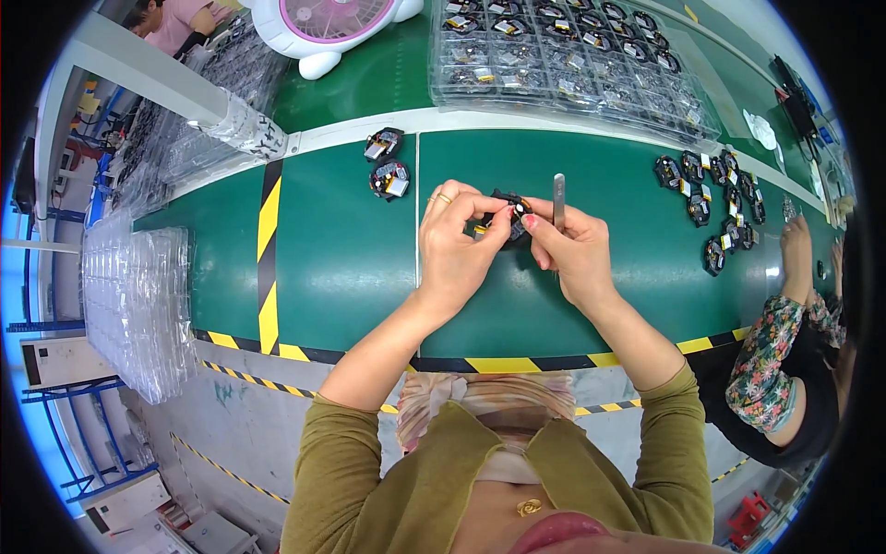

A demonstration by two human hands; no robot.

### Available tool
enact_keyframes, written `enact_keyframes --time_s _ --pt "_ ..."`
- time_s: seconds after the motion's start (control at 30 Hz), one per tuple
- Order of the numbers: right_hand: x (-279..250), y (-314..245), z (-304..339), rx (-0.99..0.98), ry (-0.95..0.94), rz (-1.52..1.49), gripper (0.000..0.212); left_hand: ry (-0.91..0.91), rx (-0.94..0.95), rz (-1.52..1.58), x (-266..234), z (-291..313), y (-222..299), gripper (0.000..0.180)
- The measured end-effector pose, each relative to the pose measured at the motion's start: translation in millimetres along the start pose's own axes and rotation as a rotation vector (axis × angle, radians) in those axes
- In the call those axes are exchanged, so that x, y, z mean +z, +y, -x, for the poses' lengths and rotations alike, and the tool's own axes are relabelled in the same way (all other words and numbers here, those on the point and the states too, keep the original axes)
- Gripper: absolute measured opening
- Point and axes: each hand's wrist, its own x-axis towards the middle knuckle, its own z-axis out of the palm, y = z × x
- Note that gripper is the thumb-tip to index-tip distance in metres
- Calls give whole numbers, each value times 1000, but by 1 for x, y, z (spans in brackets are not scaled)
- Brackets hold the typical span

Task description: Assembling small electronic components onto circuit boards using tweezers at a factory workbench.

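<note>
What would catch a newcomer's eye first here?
Probably the left hand and right hand, centrally, fingertips at a black electronic module, a flat metal tool upright in the right. Next, the clear plastic tray of similar modules and, to its left, the pink-and-white fan, both at the top edge.

Smooth metal tool [559, 191]; glossy green tabletop [351, 277]; clear plastic trays [138, 309].
</note>
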Motion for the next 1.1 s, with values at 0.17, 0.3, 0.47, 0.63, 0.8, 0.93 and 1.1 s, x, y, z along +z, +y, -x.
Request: enact_keyframes --time_s 0.17,0.3,0.47,0.63,0.8,0.93,1.1 --pt "-1 -1 -1 -16 16 -26 22 8 37 9 1 1 -2 13" --pt "-1 -4 2 -41 -37 97 24 68 146 -67 -1 0 -1 15" --pt "-8 -2 4 -82 -60 195 18 85 232 -112 -3 -2 0 18" --pt "-8 -5 1 -130 -48 289 25 1 253 -207 -7 -6 2 18" --pt "-6 -8 1 -151 -66 324 12 -49 177 -79 -7 -8 6 24" --pt "-16 -8 -4 -95 -116 372 17 -152 22 14 -5 -6 3 19" --pt "-13 -4 -10 -711 24 768 30 -222 -704 608 -9 -11 -8 33"
